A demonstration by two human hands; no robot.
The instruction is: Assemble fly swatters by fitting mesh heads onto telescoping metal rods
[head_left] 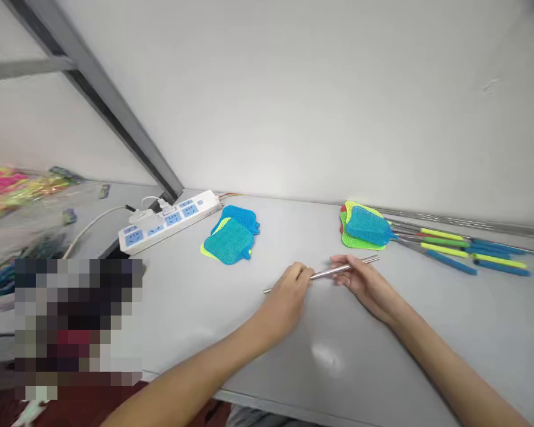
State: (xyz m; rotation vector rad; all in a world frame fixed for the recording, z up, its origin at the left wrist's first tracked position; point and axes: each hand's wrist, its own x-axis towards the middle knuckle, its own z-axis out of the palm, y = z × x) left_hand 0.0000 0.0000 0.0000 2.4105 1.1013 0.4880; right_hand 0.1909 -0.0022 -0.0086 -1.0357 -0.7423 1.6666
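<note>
A thin silver metal rod (324,274) lies across both my hands above the grey tabletop. My left hand (289,293) is closed around its left part, and a short end pokes out beyond the fist. Thumb and fingers of my right hand (356,280) close on the rod nearer its right end. Behind my left hand lie loose mesh fly swatter heads (229,240), blue and yellow. To the right of my right hand rests a pile of fly swatters with blue, green and yellow heads (368,228) and coloured handles (451,261).
A white power strip (171,219) with plugs and a cable stands at the back left. Several bare metal rods (463,220) lie along the white wall (293,107). Bagged colourful items (18,187) are at far left, near a pixelated area.
</note>
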